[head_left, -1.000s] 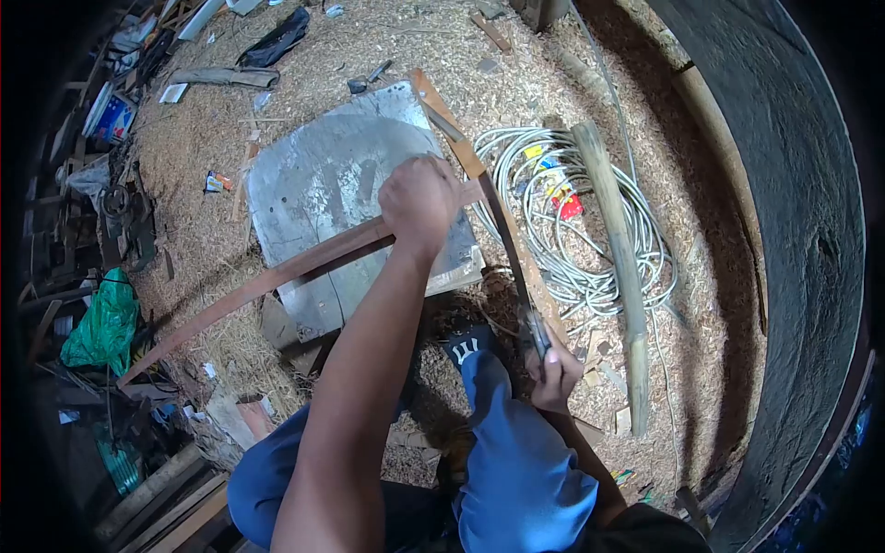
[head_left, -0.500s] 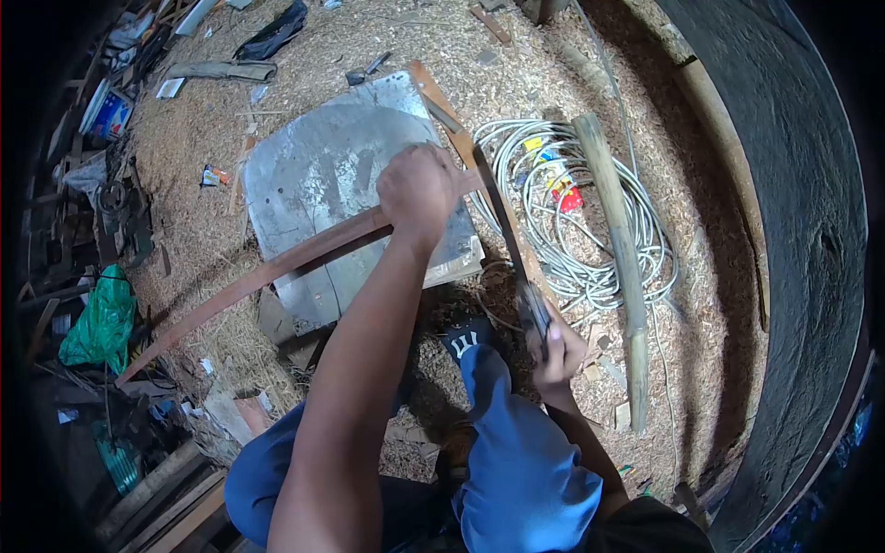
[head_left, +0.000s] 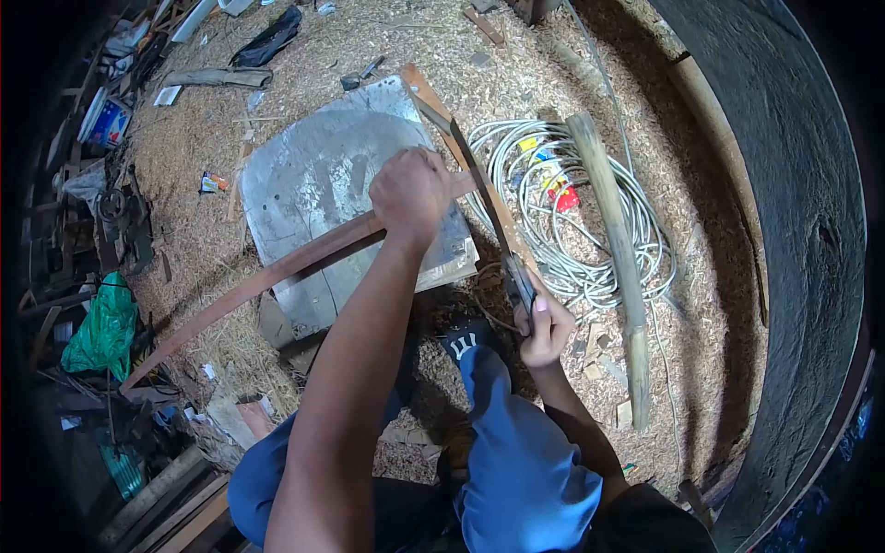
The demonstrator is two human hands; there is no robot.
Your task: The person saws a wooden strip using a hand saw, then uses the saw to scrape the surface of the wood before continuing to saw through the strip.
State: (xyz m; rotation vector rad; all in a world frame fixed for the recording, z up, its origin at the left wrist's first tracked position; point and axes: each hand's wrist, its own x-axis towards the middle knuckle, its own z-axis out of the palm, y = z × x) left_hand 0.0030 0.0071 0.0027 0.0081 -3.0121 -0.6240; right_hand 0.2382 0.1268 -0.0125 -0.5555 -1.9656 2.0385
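Observation:
My left hand (head_left: 408,195) is closed in a fist around a long reddish-brown wooden strip (head_left: 267,276), pressing it over a grey metal-topped block (head_left: 304,175). The strip's short right end sticks out past my knuckles. Across that end lies a handsaw (head_left: 489,207), its dark narrow blade seen almost edge-on. My right hand (head_left: 548,334) is wrapped around the saw's handle, low and to the right of the block. Beneath the blade, along the block's right side, runs an orange-brown board (head_left: 424,90).
Right of the saw lie a coil of grey cable (head_left: 590,263) and a rough wooden pole (head_left: 615,212). A large dark curved slab (head_left: 784,184) bounds the right side. Wood shavings cover the ground. A green plastic bag (head_left: 101,323) and scraps crowd the left.
The saw and my right hand have moved forward and slightly left, along the blade's length. My left hand keeps its grip on the strip, with the whole view shifted a little.

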